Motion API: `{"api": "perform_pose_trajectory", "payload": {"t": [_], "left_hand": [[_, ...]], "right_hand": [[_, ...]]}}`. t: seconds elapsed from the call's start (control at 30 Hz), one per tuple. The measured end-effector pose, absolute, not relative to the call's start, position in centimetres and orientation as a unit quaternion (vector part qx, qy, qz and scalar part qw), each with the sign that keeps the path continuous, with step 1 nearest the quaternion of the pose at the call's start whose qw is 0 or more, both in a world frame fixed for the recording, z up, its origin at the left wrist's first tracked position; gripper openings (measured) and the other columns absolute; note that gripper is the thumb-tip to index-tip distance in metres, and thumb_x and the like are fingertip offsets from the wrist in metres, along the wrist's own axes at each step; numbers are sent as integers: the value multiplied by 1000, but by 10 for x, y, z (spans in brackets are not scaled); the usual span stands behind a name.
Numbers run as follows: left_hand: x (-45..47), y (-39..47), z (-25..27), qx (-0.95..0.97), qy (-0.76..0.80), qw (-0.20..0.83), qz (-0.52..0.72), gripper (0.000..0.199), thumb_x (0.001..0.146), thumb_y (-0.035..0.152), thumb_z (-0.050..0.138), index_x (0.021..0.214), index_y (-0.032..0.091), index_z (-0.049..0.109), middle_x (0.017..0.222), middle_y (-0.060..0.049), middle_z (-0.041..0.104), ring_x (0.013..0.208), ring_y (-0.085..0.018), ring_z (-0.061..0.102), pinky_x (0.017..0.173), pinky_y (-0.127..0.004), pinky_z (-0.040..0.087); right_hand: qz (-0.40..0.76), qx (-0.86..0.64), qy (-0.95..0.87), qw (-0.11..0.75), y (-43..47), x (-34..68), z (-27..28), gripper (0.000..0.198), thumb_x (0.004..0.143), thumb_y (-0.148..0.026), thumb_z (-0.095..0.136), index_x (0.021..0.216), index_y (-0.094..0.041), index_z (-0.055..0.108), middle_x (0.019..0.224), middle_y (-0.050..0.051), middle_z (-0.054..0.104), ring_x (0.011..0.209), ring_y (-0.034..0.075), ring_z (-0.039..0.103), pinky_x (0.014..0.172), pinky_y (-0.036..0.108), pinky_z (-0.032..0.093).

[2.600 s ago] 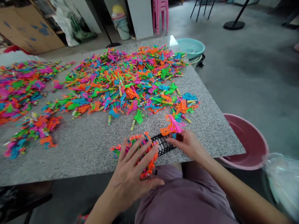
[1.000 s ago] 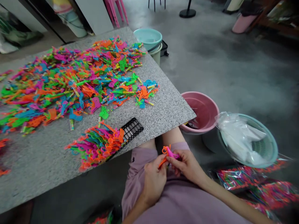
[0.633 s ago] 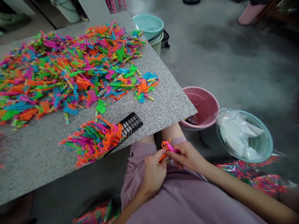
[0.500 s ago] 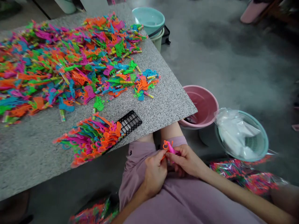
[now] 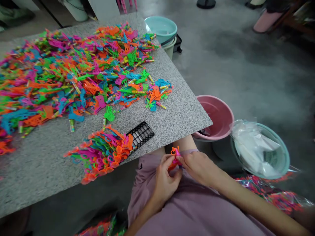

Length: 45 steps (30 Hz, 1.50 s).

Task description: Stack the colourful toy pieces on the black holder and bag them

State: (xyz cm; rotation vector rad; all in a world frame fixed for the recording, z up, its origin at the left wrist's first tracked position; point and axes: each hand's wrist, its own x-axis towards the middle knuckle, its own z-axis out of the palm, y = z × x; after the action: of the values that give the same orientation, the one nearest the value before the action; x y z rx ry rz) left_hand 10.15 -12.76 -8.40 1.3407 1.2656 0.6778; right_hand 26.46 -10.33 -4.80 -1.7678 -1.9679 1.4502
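Above my lap I hold small orange and pink plastic toy pieces (image 5: 175, 160) between both hands. My left hand (image 5: 165, 183) pinches the orange part, its thumb and fingers curved around it. My right hand (image 5: 199, 166) is closed on the pink part from the other side; its lower fingers are hidden. Left of my hands, on the table edge, a row of colourful plastic toys (image 5: 105, 150) lies packed against a black grid tray (image 5: 142, 133), whose far slots show pale.
Loose toys in orange, pink, green and blue cover much of the speckled grey table (image 5: 183, 111). A pink bucket (image 5: 222, 114) and a green basket (image 5: 283, 154) with clear plastic bags stand at right. Filled bags (image 5: 283, 200) lie on the floor. A teal basin (image 5: 162, 28) stands behind.
My left hand's thumb has moved down from the pieces, and my right hand has turned over them, covering more of the pink part. The view has shifted slightly.
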Motion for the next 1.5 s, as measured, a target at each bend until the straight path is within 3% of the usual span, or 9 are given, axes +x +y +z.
{"api": "perform_pose_trajectory", "payload": {"t": [0.17,0.3,0.47,0.57,0.83,1.0,1.3,1.4,1.5], "left_hand": [[102,-128,-89,527,527,602,288,38,85,23,62,122,17,62,106,-8,67,98,-20,67,89,-34,54],[103,-130,-92,489,536,623,293,42,83,20,64,125,18,60,111,-9,69,99,-20,67,89,-33,54],[104,-129,-89,443,517,662,313,48,77,27,73,122,18,60,111,-9,70,99,-22,67,89,-34,53],[105,-124,-88,409,516,677,327,33,78,35,73,104,16,66,101,-8,72,92,-20,68,85,-32,53],[100,-103,-83,399,544,644,359,24,86,38,66,93,15,67,94,-7,72,86,-17,67,80,-27,53],[94,-86,-78,447,562,587,374,40,83,41,67,115,17,64,105,-7,72,92,-18,68,84,-29,53],[82,-60,-67,598,557,523,241,21,89,37,60,85,19,71,72,0,70,69,-15,65,68,-24,50],[81,-60,-60,621,563,497,225,27,93,37,54,107,19,69,87,-4,74,80,-18,69,77,-29,53],[69,-74,-33,649,568,453,226,58,94,42,52,145,17,40,130,-13,64,116,-23,64,95,-37,52]], "right_hand": [[700,-567,-429,71,-94,266,-56,67,91,-72,31,52,-20,49,37,-3,42,28,8,34,31,21,25],[765,-553,-313,105,-100,264,-66,67,80,-81,40,56,-19,51,39,-3,48,28,8,38,30,20,28],[576,-645,-503,24,-106,262,-70,73,92,-73,25,50,-18,50,46,5,54,42,12,52,42,22,34],[445,-643,-623,16,-107,266,-71,70,99,-62,20,56,-18,53,55,6,56,53,14,54,51,24,33],[597,-501,-576,246,-115,269,-96,40,92,-55,52,94,-17,65,82,2,65,75,15,56,67,24,41],[495,-540,-656,183,-105,279,-90,30,93,-45,55,89,-20,71,76,2,64,75,17,55,67,26,37],[545,-504,-653,148,-98,292,-78,24,94,-34,53,93,-20,72,78,2,66,69,15,57,63,25,37],[533,-493,-669,161,-94,293,-79,22,93,-34,55,92,-19,71,79,2,65,69,14,56,62,24,38],[472,-489,-708,193,-76,292,-80,24,93,-36,56,82,-18,70,78,4,61,70,15,55,62,25,38]]}}
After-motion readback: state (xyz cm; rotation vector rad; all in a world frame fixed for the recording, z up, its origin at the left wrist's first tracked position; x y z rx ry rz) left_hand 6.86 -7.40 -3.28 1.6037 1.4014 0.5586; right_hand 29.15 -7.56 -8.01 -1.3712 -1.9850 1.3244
